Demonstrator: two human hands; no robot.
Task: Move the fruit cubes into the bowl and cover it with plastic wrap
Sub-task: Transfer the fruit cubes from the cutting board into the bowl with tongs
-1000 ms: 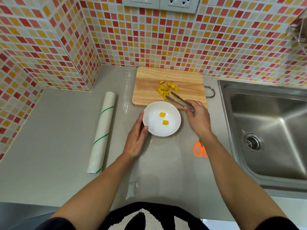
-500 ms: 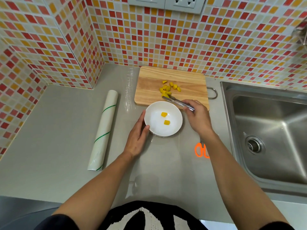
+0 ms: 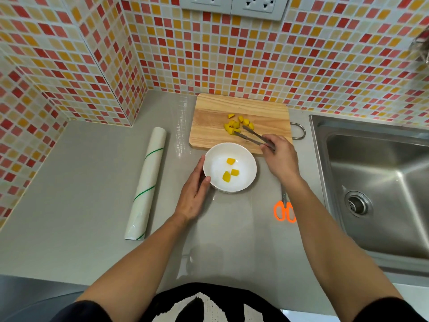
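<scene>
Steel tongs [image 3: 253,138], gripped in the right hand [image 3: 279,156], reach with tips apart into the yellow fruit cubes [image 3: 238,125] heaped on the wooden board [image 3: 209,126]. Three cubes lie in the white bowl [image 3: 246,159], whose rim the left hand [image 3: 193,194] cups with fingers straight. Next, I'd say: pinch one cube and carry it over. The wrap roll [image 3: 146,182] lies untouched, left of the bowl; no writing readable

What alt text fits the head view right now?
The right hand holds metal tongs open over yellow fruit cubes on a wooden cutting board, while the left hand steadies a white bowl holding three cubes. A plastic wrap roll lies left.
</scene>
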